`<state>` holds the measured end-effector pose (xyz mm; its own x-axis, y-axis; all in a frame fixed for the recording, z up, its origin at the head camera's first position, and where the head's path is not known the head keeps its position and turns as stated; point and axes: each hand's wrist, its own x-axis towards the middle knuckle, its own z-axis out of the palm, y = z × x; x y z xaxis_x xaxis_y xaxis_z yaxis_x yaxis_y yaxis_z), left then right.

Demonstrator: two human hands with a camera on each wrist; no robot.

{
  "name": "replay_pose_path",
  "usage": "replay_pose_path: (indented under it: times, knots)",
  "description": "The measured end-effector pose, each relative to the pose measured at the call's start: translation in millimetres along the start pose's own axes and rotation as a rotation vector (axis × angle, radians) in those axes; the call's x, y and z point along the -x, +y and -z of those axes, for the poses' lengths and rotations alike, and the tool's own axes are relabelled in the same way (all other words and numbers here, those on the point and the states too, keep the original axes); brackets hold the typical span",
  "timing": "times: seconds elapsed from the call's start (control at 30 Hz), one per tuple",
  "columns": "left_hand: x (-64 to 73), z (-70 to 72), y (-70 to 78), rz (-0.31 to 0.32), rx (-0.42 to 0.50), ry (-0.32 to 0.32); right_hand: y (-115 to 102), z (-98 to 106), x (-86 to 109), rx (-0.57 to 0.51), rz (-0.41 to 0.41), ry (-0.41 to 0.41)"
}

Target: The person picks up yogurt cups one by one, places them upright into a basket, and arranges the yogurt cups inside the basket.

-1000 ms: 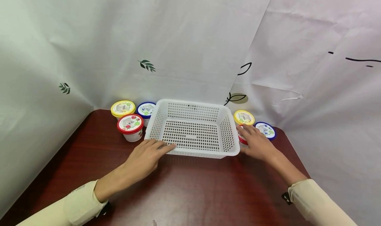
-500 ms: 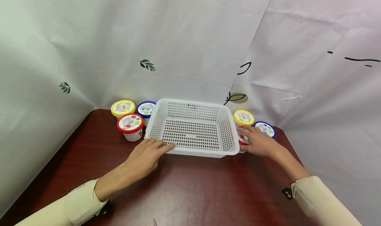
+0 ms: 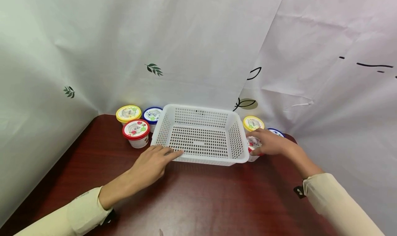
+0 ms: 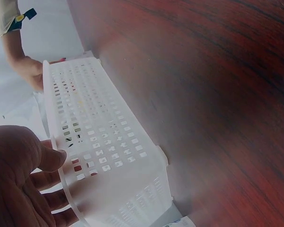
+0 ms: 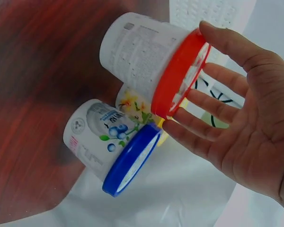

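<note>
My left hand grips the near rim of a white perforated plastic basket. In the left wrist view the thumb lies outside the rim, with the other fingers behind it. Beside the basket's right end, my right hand spans the red lid of a white tub. The right wrist view shows that tub with my thumb at one edge of its lid and fingertips along the opposite edge. A blue-lidded tub stands beside it, and a yellow-lidded tub behind.
Left of the basket stand three more tubs, with a yellow lid, a red lid and a blue lid. White patterned cloth hangs close behind and along both sides of the dark red wooden table.
My right hand has shifted slightly right and up over the red-lidded tub, now covering more of the blue lid behind it. The left hand and basket have stayed in place.
</note>
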<state>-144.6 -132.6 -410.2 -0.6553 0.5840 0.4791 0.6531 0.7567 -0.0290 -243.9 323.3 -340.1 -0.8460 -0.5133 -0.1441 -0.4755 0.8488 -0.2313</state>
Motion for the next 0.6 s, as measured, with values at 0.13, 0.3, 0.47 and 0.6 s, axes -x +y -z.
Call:
replay_pose_path:
  times: [0.13,0.3,0.47,0.6]
  knots:
    - [-0.1,1.4,0.0,0.0,0.003,-0.01,0.5,3.6,-4.0,-0.013,-0.014,-0.038]
    - [-0.7,2.0,0.2,0.001,0.002,-0.028,1.8,6.5,-5.2,-0.028,-0.033,-0.072]
    - [-1.2,1.8,-0.2,-0.003,0.004,-0.033,1.7,9.9,-8.0,-0.048,-0.067,-0.118]
    - [-1.2,1.1,-1.0,-0.009,0.002,-0.032,2.6,10.9,-10.9,-0.056,-0.071,-0.136]
